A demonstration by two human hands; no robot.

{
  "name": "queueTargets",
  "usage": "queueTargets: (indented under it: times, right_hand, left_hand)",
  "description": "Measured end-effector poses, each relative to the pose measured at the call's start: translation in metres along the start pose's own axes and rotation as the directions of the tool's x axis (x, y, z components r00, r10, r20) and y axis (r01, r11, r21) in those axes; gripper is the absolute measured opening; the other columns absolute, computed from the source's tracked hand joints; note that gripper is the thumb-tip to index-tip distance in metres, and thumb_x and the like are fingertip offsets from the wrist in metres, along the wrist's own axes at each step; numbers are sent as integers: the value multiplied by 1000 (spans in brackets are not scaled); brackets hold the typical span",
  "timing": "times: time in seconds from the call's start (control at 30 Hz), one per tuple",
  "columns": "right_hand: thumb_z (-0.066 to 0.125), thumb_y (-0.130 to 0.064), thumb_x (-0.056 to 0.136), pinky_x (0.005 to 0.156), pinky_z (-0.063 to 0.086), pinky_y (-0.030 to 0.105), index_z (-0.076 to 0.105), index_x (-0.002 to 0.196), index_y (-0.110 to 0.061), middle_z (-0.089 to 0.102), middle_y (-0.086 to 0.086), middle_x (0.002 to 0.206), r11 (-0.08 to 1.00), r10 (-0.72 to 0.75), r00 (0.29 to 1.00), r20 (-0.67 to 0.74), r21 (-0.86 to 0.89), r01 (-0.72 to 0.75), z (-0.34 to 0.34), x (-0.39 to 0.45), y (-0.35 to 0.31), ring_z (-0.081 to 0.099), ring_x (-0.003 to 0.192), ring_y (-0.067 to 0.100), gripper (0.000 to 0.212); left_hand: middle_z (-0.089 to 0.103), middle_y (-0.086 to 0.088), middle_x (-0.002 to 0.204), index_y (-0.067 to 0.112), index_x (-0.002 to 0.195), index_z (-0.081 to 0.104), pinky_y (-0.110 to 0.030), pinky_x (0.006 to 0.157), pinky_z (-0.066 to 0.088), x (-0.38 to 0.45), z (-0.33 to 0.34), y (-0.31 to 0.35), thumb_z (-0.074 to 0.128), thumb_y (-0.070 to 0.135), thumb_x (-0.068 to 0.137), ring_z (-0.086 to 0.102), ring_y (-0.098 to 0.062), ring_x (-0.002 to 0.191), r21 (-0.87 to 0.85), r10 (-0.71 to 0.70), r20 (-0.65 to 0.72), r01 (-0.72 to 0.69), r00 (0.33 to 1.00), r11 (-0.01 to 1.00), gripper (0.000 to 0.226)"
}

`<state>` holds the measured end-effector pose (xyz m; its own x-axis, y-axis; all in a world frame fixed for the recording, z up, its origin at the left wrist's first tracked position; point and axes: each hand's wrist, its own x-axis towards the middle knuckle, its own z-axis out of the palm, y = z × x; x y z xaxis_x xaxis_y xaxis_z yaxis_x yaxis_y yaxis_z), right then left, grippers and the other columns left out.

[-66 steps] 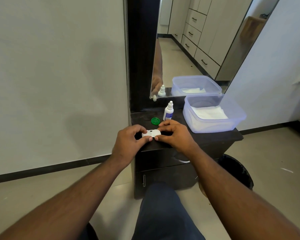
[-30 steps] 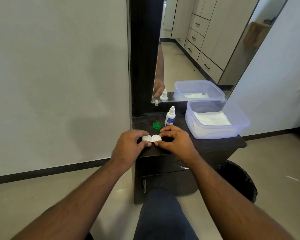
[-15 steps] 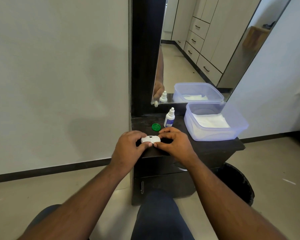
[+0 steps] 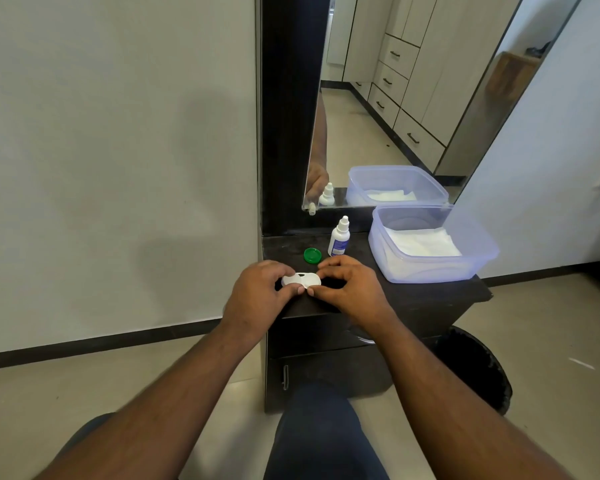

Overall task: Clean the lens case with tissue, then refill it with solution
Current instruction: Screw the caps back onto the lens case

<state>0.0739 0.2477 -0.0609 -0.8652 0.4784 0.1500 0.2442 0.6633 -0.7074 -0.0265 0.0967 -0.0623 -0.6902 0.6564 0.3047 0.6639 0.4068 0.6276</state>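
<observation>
The white lens case (image 4: 301,279) lies near the front edge of the dark cabinet top (image 4: 426,295). My left hand (image 4: 257,299) pinches its left end and my right hand (image 4: 352,289) pinches its right end, thumbs meeting at its near side. A green cap (image 4: 312,255) lies loose just behind the case. The small white solution bottle (image 4: 339,238) with a blue label stands upright behind the cap. White tissues (image 4: 421,241) lie in a clear plastic box (image 4: 465,268) to the right.
A mirror (image 4: 395,98) rises at the back of the cabinet and reflects the bottle, the box and my arm. A black bin (image 4: 475,368) stands on the floor at the cabinet's right. My knee (image 4: 323,434) is in front of the cabinet door.
Both hands stay on the lens case at the same spot. Only my head has shifted slightly, so the scene sits a little differently in view.
</observation>
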Motion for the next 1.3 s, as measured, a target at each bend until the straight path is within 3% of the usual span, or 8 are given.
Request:
queueTargets:
  times: [0.37,0.57,0.67,0.77,0.83,0.93,1.17,1.3]
  right_hand:
    - [78,-23,76,92,44,18,73,104,-16,61,-12,105,999,-19,1000,1,40,19,0,2,3,56,102,2,29]
    - [78,-26,76,83,44,9,73,102,-18,60,-12,103,998,-35,999,-8,53,35,-3,-4,-2,56,98,-1,28]
    - [71,-16,84,86,47,13,71,108,-19,62,-10,101,993,15,999,-52,121,-9,-8,-2,-7,59,92,-3,25]
    - [57,-8,91,102,42,26,61,127,-19,63,2,121,998,31,999,13,-54,-30,-12,8,-16,58,111,12,37]
    - [51,-6,93,104,38,30,55,133,-19,58,8,133,983,62,992,112,-178,-41,-14,18,-25,54,120,22,42]
    - [50,-4,94,100,41,29,55,132,-16,60,11,129,935,120,968,222,-354,-34,-16,28,-34,58,112,25,41]
    - [69,-27,84,75,44,26,72,102,-11,69,9,105,877,144,971,190,-479,-36,-32,15,-29,60,88,18,24]
    - [71,-24,83,68,39,24,66,85,-14,65,8,95,852,175,956,236,-524,-27,-42,10,-31,55,81,17,12]
  left_hand:
    - [71,4,98,17,105,74,-29,74,46,10,-5,-6,69,28,85,57,-12,87,67,110,147,-121,983,990,23]
    - [71,0,104,19,109,71,-25,75,43,13,-3,-3,69,32,85,58,-13,90,117,14,192,-37,981,992,28]
    - [71,-1,105,19,108,71,-28,78,47,11,-5,1,70,32,84,59,-14,92,112,-16,188,-5,982,994,27]
    - [70,-1,107,18,111,70,-26,79,45,8,-7,3,70,32,84,60,-15,95,107,-34,177,15,984,994,30]
    - [70,-2,108,18,113,70,-25,79,44,8,-7,5,70,32,85,60,-15,96,107,-39,182,20,982,994,32]
    - [69,-2,110,16,116,68,-24,78,42,9,-8,7,69,30,86,59,-15,97,101,-58,195,39,979,994,33]
    - [70,-3,110,16,112,70,-26,80,44,8,-4,5,70,31,85,60,-16,98,66,-76,167,66,983,996,31]
    - [71,-2,109,17,112,70,-25,78,43,8,-4,3,70,31,85,60,-16,96,59,-59,162,50,985,997,31]
